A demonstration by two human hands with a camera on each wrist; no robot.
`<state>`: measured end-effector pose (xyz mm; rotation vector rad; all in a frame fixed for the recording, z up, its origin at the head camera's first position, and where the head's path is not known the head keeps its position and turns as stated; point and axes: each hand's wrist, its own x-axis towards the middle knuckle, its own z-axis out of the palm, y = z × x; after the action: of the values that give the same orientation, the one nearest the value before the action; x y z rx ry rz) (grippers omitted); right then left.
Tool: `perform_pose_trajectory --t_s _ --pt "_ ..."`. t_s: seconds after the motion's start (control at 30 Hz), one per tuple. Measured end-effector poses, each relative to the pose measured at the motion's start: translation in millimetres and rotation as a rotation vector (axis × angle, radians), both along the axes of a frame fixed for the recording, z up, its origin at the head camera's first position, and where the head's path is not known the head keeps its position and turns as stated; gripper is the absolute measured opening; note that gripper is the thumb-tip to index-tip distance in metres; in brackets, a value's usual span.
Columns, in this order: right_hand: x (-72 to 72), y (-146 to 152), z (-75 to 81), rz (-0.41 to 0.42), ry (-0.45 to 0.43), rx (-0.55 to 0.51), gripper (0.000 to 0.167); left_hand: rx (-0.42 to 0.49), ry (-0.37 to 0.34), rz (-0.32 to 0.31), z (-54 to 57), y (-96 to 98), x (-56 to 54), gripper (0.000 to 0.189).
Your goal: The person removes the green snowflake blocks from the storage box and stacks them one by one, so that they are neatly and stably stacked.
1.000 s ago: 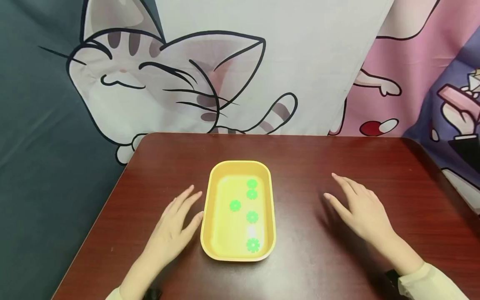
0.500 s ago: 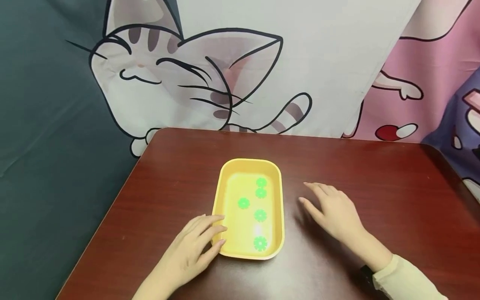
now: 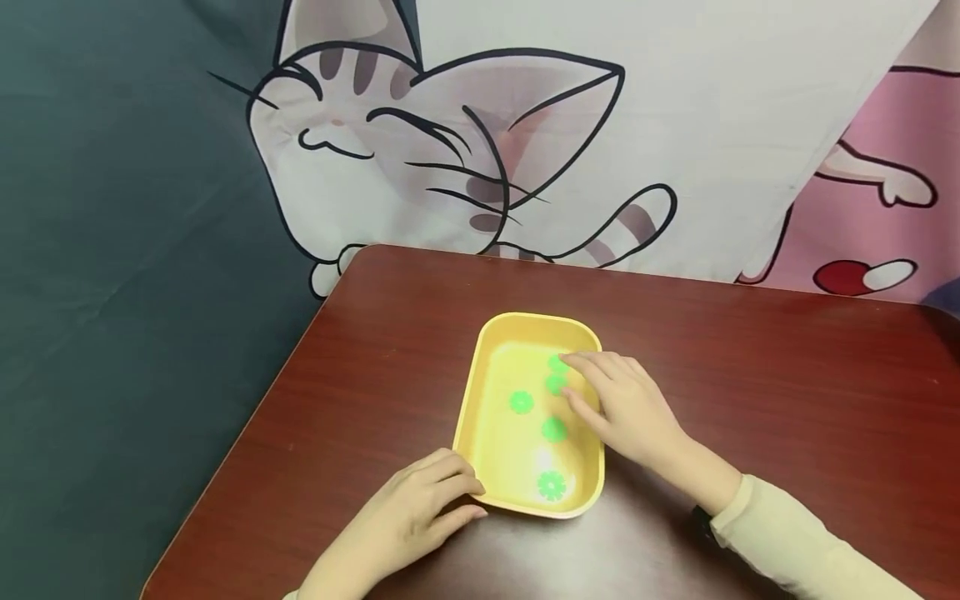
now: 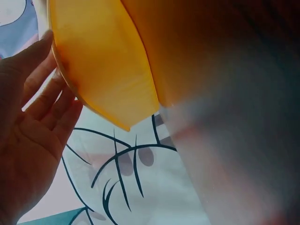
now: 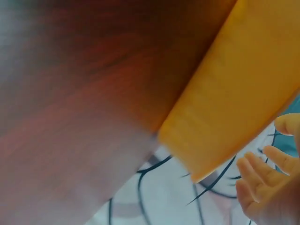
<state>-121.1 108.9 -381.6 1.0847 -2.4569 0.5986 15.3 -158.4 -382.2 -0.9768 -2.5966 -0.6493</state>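
A yellow plastic tray [image 3: 480, 392] lies on the table and holds several small green flower-shaped pieces [image 3: 551, 486]. At its near left corner my left hand [image 3: 412, 508] grips the rim, fingers over the edge and thumb on the outside. The left wrist view has the left hand [image 4: 42, 108] against the tray's wall [image 4: 98, 61]. Over the right rim reaches my right hand [image 3: 633, 408], its fingers spread loosely above the far right pieces, partly covering them. In the right wrist view the right hand [image 5: 272, 178] is beyond the tray's side [image 5: 234, 93], holding nothing.
The dark red-brown table [image 3: 787, 392] extends on both sides of the tray. Behind its far edge hangs a cloth with a cartoon cat [image 3: 337, 167], with a dark green cloth [image 3: 112, 292] at the left.
My left hand has moved from beside the tray onto its near left corner. My right hand has come left, from the bare table to over the tray. The head view has shifted.
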Motion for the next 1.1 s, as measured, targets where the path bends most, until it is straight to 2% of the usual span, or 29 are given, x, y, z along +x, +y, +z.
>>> perform_pose_trajectory --t_s 0.17,0.3,0.43,0.67,0.97,1.1 --pt "-3.6 -24.5 3.3 0.053 -0.054 0.095 0.04 -0.05 0.088 0.019 -4.2 6.4 -0.9 0.007" --pt "-5.0 -42.5 1.5 0.101 -0.148 0.204 0.049 -0.07 0.101 0.046 -4.9 8.8 -0.5 0.005" --pt "-5.8 -54.1 -5.5 0.117 -0.194 0.264 0.052 -0.06 0.105 0.053 -6.3 9.3 1.1 0.006" --pt "-9.4 -61.8 -18.0 0.073 -0.258 0.286 0.046 -0.009 0.089 0.056 -8.8 9.5 3.7 0.007" --pt "-19.4 -65.8 -16.8 0.078 -0.506 0.298 0.036 -0.037 0.05 0.047 -4.7 10.5 1.8 0.007" --pt "-23.5 -66.1 -16.9 0.052 -0.552 0.301 0.036 -0.041 0.034 0.042 -2.4 11.1 0.1 0.008"
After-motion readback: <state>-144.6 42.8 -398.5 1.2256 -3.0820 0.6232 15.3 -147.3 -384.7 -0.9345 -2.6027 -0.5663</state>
